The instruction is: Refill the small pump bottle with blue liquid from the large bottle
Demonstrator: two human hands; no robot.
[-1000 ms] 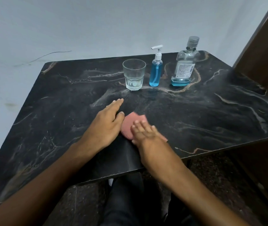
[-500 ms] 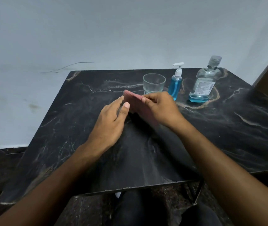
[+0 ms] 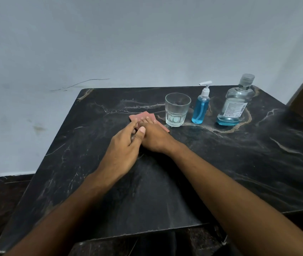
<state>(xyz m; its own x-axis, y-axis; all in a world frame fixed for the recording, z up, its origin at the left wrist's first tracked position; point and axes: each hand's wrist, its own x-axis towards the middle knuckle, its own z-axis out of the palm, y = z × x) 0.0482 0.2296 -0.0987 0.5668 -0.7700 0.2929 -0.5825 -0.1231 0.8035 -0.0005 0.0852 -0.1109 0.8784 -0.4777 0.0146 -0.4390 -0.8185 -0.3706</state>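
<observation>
Pink cloth [image 3: 143, 115] (mostly hidden) | right hand [image 3: 155, 137] flat on it | left hand [image 3: 124, 145] loose, beside.

You get a single view, from the camera on your head, looking forward and down across the black marble table [image 3: 239, 163] toward the pale wall [image 3: 147, 43] at its far edge. Your forearms enter from the near edge at close range. The drinking glass [image 3: 177, 109], small pump bottle [image 3: 201, 108] and large bottle [image 3: 236, 104] stand far right. No second view shares this scene.
</observation>
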